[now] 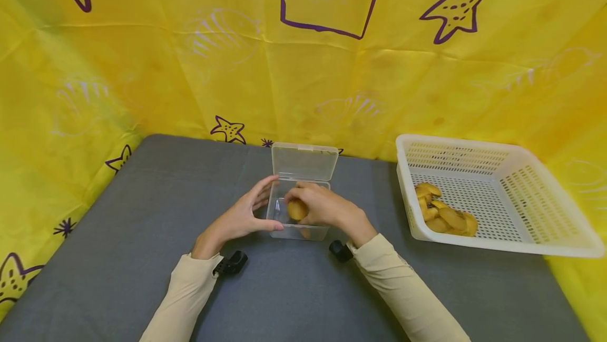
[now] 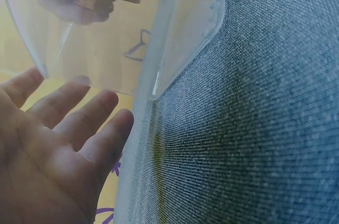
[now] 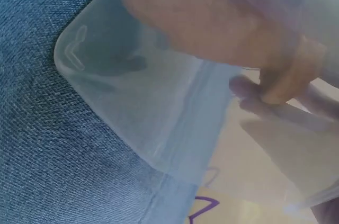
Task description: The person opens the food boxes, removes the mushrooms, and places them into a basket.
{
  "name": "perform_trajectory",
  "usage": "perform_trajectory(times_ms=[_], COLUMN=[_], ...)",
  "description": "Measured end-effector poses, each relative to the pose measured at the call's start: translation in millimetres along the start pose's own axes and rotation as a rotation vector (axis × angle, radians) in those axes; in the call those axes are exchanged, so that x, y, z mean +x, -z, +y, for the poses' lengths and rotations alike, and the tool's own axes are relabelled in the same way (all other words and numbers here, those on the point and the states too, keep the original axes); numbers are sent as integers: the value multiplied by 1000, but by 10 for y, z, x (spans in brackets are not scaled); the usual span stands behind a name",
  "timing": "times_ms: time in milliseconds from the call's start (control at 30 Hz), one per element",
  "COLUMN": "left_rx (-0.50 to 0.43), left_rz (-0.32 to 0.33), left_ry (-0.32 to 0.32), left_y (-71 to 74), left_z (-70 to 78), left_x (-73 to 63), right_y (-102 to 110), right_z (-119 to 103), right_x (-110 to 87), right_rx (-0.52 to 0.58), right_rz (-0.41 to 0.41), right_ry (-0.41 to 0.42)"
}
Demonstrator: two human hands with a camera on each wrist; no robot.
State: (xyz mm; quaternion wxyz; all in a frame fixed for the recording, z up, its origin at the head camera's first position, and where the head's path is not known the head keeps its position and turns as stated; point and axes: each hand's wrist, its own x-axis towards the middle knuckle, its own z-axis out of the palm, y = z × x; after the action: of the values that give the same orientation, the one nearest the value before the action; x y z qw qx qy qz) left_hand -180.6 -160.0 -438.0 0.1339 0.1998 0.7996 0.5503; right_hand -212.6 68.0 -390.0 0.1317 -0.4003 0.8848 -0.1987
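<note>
A clear plastic box (image 1: 277, 210) stands on the table with its hinged lid (image 1: 305, 163) raised at the back. My left hand (image 1: 244, 213) rests against the box's left side, thumb along the front rim and fingers towards the back corner. Those fingers look nearly straight in the left wrist view, tips at the clear wall (image 2: 106, 38). Inside the box, my right hand (image 1: 322, 205) pinches a rounded yellow-brown slice (image 1: 297, 209). Through the box wall, the right wrist view shows the slice (image 3: 288, 81) between thumb and fingers, blurred.
A white perforated basket (image 1: 502, 250) sits at the right, with several similar yellow-brown slices (image 1: 450, 219) heaped in its left part. Grey cloth covers the table (image 1: 142, 236). Yellow printed fabric (image 1: 303, 78) hangs behind and along the sides.
</note>
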Motion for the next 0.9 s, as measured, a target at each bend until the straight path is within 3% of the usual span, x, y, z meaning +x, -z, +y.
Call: perform_trajectory(times_ms=[267, 900], left_rx=[7, -8], left_rz=[4, 6], left_ry=[-10, -14], left_y=[4, 11], left_z=[-10, -17], left_x=[5, 12], right_y=[59, 314], right_z=[14, 79], right_x=[-34, -277], right_rx=[32, 119], right_rz=[52, 268], right_ry=[-16, -6])
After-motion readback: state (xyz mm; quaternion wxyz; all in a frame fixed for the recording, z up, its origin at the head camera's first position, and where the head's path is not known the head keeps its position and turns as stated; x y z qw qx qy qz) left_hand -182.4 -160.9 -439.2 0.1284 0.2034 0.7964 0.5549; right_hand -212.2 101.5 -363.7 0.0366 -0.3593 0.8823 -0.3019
